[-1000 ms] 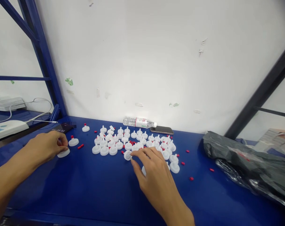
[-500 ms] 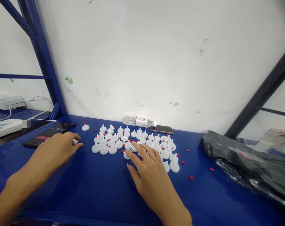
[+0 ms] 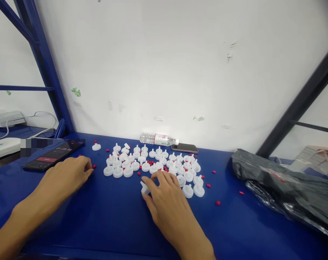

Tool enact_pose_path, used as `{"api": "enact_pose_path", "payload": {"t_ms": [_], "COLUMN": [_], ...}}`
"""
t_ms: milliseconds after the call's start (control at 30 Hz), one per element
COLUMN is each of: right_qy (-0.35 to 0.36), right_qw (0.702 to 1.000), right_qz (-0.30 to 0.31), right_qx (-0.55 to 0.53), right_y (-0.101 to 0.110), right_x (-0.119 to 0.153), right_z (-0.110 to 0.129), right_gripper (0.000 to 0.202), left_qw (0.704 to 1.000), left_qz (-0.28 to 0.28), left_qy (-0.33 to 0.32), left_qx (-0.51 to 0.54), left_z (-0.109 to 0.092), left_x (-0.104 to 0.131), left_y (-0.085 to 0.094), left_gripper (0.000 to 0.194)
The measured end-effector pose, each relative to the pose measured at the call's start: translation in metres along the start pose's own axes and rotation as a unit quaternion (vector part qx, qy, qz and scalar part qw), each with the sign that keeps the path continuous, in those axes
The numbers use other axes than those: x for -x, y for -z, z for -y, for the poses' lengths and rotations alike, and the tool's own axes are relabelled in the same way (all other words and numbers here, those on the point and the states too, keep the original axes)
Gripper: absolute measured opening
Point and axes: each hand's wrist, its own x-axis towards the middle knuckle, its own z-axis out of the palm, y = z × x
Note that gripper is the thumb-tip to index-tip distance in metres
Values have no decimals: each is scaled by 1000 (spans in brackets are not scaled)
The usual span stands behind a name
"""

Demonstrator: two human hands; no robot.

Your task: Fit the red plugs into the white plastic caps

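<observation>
My right hand (image 3: 166, 196) pinches a white spouted cap (image 3: 144, 188) between thumb and fingers at the near side of a spread of similar caps. The held cap is tilted, its spout pointing up and left. To the left, my left hand (image 3: 68, 177) is closed, thumb and index finger together at a small red tip (image 3: 94, 166). Its other fingers are curled out of sight. Many white spouted caps (image 3: 128, 172) stand on the blue table, most with spouts up. One white cap with a red tip on its spout (image 3: 96, 146) stands apart at the back left.
Loose red tips (image 3: 218, 203) lie among the caps and to the right. A water bottle (image 3: 160, 139) and a phone (image 3: 184, 148) lie by the wall. Another phone (image 3: 55, 155) showing a timer lies left. A grey plastic bag (image 3: 283, 187) occupies the right side.
My right hand has closed on a white spouted cap and drawn it slightly nearer. The white piece at my left fingers is gone from view; a red tip now shows there.
</observation>
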Motion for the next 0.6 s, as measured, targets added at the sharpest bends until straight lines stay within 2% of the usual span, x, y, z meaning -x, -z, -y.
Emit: {"api": "enact_pose_path", "payload": {"t_ms": [200, 300, 367, 433, 600], "right_qy": [0, 3, 13, 25, 50], "right_qw": [999, 999, 995, 990, 978], "right_qz": [25, 6, -27, -59, -120], "right_qx": [-20, -54, -94, -129, -165], "right_y": [-4, -3, 0, 4, 9], "right_x": [1, 1, 2, 2, 2], "right_z": [-1, 1, 3, 5, 8], "right_gripper": [27, 28, 28, 26, 28], "left_qw": [990, 975, 952, 924, 871], "left_qz": [68, 79, 76, 89, 172], "left_qy": [-44, -61, -65, -59, -46], "left_qx": [115, 199, 288, 367, 458], "left_z": [-28, -41, -47, -52, -61], "left_x": [9, 14, 18, 21, 27], "left_y": [20, 23, 23, 24, 25], "left_gripper": [28, 44, 56, 59, 57]}}
